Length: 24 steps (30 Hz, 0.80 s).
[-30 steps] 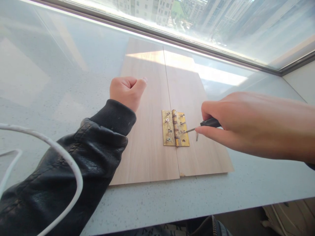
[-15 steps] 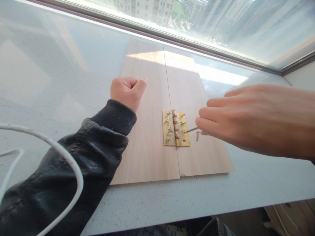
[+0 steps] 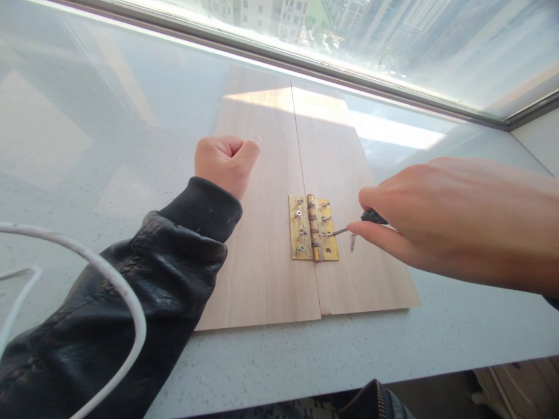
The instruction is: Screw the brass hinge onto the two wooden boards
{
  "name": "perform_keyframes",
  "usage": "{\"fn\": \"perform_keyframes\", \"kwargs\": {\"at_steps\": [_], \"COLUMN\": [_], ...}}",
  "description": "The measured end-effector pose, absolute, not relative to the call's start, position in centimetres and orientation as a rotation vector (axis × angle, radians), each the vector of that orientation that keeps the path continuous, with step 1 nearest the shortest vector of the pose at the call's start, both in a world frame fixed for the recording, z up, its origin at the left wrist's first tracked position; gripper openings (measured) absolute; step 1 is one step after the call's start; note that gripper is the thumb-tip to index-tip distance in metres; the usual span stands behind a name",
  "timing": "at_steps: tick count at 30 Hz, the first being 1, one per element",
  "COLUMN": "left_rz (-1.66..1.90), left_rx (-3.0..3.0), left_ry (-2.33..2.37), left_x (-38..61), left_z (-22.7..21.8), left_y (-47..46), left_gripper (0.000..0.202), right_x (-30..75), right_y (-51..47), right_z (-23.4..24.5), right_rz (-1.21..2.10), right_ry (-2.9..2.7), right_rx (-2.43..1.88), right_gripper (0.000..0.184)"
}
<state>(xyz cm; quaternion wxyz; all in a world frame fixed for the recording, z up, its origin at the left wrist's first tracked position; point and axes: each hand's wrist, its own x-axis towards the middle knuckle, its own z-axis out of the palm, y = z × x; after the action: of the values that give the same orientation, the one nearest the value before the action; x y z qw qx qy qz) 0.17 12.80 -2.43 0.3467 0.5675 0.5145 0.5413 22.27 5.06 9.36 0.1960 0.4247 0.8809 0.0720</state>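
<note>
A worn brass hinge (image 3: 322, 230) lies across the seam between two pale wooden boards, the left board (image 3: 262, 256) and the right board (image 3: 371, 279). Several screws stand up in its holes; the lowest hole on the right leaf has none. My right hand (image 3: 437, 221) is closed around the black handle of a screwdriver (image 3: 374, 217), whose tip meets a screw (image 3: 329, 235) in the right leaf. Beside the shaft a loose screw (image 3: 353, 242) lies on the right board. My left hand (image 3: 227, 164) is a fist resting over the left board, with nothing visible in it.
The boards lie on a speckled white sill (image 3: 262, 361). A window frame (image 3: 349, 87) runs along the far side. At the left, a white cable (image 3: 126, 285) loops in front of my black sleeve (image 3: 174, 262).
My right hand has turned on the screwdriver, so its black handle and my thumb now show. The tip stays at the same screw. My left hand has barely moved.
</note>
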Motion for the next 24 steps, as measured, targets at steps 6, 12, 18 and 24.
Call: {"fn": "perform_keyframes", "kwargs": {"at_steps": [6, 12, 18, 24], "left_rz": [1.427, 1.384, 1.452, 1.408], "left_rx": [1.475, 1.494, 1.497, 1.502], "left_ry": [1.313, 1.34, 1.313, 1.325], "left_x": [0.2, 0.1, 0.1, 0.0], "left_z": [-2.5, -2.4, -2.7, -2.6], "left_y": [12.8, 12.8, 12.9, 13.0], "left_gripper": [0.053, 0.054, 0.054, 0.054], "right_x": [22.5, 23.3, 22.3, 21.3], "right_y": [4.4, 5.8, 6.0, 5.8], "right_z": [10.7, 11.1, 10.7, 9.4], "right_rz": [0.279, 0.165, 0.074, 0.164], "right_ry": [2.464, 2.568, 2.543, 2.521], "right_rx": [0.93, 0.785, 0.732, 0.879], "right_gripper": [0.011, 0.022, 0.019, 0.035]}}
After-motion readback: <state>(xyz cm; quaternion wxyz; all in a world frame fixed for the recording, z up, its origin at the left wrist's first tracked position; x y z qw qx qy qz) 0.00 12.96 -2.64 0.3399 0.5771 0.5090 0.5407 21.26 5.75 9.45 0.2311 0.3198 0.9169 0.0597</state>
